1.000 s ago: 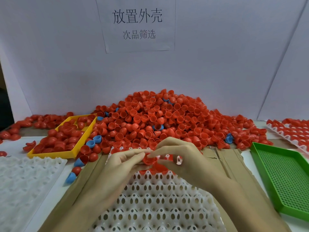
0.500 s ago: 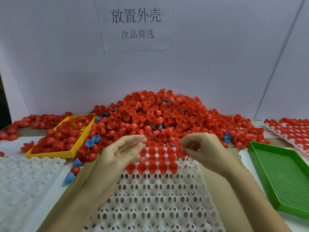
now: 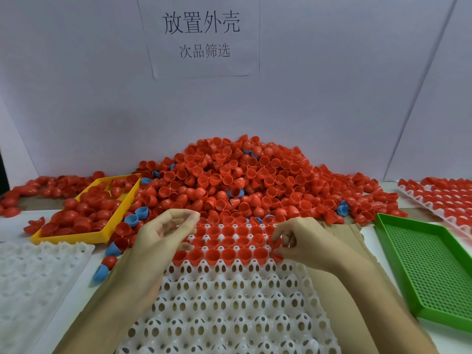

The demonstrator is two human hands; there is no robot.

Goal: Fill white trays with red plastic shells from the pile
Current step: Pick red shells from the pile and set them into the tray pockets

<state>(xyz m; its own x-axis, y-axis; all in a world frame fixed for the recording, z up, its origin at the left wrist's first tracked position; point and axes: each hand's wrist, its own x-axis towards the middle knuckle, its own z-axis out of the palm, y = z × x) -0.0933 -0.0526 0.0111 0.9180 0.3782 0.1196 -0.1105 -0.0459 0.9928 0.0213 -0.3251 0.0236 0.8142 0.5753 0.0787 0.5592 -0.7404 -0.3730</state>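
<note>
A big pile of red plastic shells [image 3: 245,180] lies against the back wall. In front of me a white perforated tray [image 3: 229,302] carries rows of red shells [image 3: 227,254] in its far pockets; the near pockets are bare. My right hand [image 3: 298,241] pinches a red shell [image 3: 277,244] at the right end of those rows. Over the tray's left far corner my left hand [image 3: 163,233] hovers with fingers loosely curled, and nothing shows in it.
A yellow tray [image 3: 102,235] with red shells stands at left, with blue shells [image 3: 132,219] scattered beside it. Another white tray [image 3: 30,277] lies at near left. A green mesh tray [image 3: 421,264] sits at right, a filled white tray [image 3: 444,200] behind it. Cardboard [image 3: 342,231] underlies the middle tray.
My hands have parted. The right one dropped to the right end of the filled rows with a shell; the left one stayed over the tray's left side.
</note>
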